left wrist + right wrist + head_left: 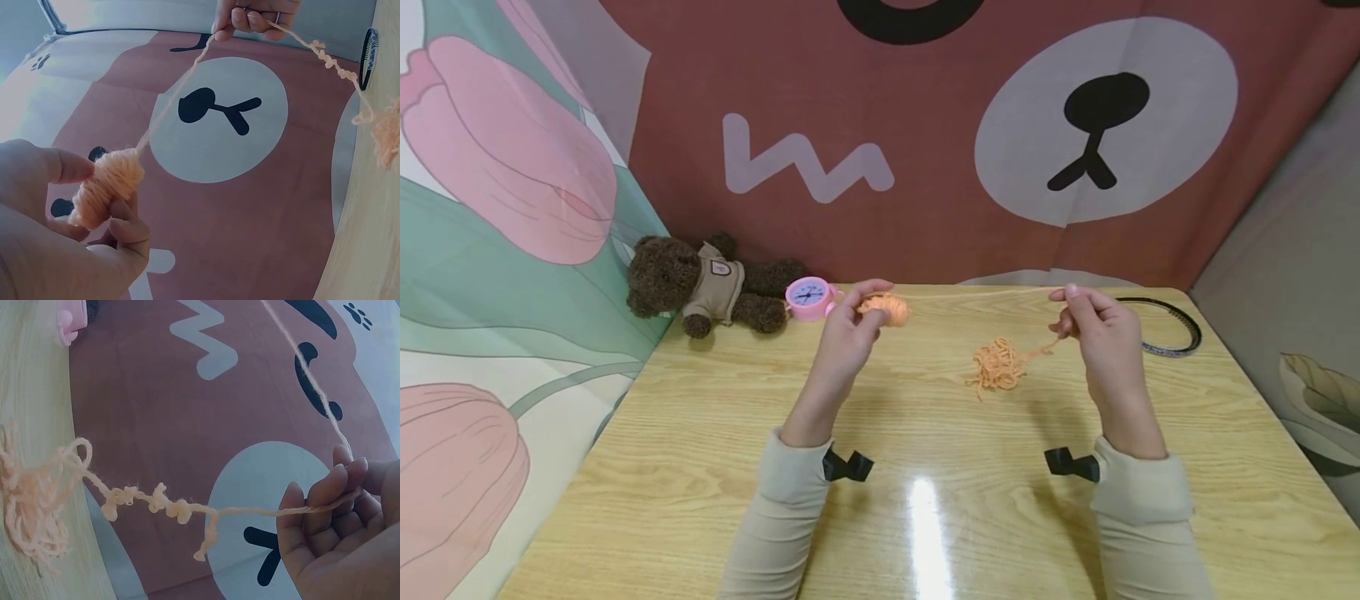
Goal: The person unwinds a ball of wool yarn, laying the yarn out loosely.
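Observation:
My left hand (847, 332) pinches a small wound ball of peach-orange yarn (109, 187) between thumb and fingers, raised over the table. From the ball a taut strand (977, 295) runs across to my right hand (1101, 329), which pinches it between thumb and fingertips. Past the right hand's curled fingers (328, 490) the yarn continues, with several kinks and small knots (165, 505), down to a loose, tangled heap of yarn (997, 364) on the table between and below the hands.
A brown teddy bear (711, 287) lies at the table's back left, beside a pink alarm clock (809, 298). A dark beaded hoop (1191, 333) lies at the back right. Behind the wooden table (700, 467) hangs a printed bear curtain (925, 167).

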Action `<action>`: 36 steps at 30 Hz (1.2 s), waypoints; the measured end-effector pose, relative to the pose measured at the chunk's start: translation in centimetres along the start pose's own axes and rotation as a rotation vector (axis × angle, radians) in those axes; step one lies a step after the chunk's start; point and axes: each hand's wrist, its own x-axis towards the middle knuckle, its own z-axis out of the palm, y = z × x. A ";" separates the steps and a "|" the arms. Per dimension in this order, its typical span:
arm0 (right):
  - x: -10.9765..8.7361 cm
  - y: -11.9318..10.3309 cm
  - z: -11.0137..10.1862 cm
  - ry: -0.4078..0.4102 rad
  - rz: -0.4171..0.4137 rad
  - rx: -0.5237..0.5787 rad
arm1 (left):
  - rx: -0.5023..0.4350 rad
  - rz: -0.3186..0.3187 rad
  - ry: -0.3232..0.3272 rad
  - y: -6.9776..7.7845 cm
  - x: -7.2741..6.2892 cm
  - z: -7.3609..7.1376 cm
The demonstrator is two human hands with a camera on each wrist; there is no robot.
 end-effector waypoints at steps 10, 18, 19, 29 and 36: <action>0.0 -0.2 -0.1 0.019 0.010 0.045 | -0.106 -0.001 0.040 0.3 0.1 -0.1; 0.2 -0.1 -0.5 0.068 0.022 0.112 | -0.238 0.056 0.096 0.3 0.2 -0.2; 0.3 0.0 -0.6 0.075 0.027 0.117 | -0.247 0.060 0.099 0.3 0.1 -0.3; 1.0 0.3 -3.1 0.214 0.034 0.182 | -0.320 0.083 0.133 0.3 0.2 -0.4; 1.0 0.2 -3.4 0.217 0.039 0.177 | -0.283 0.064 0.097 0.3 0.2 -0.3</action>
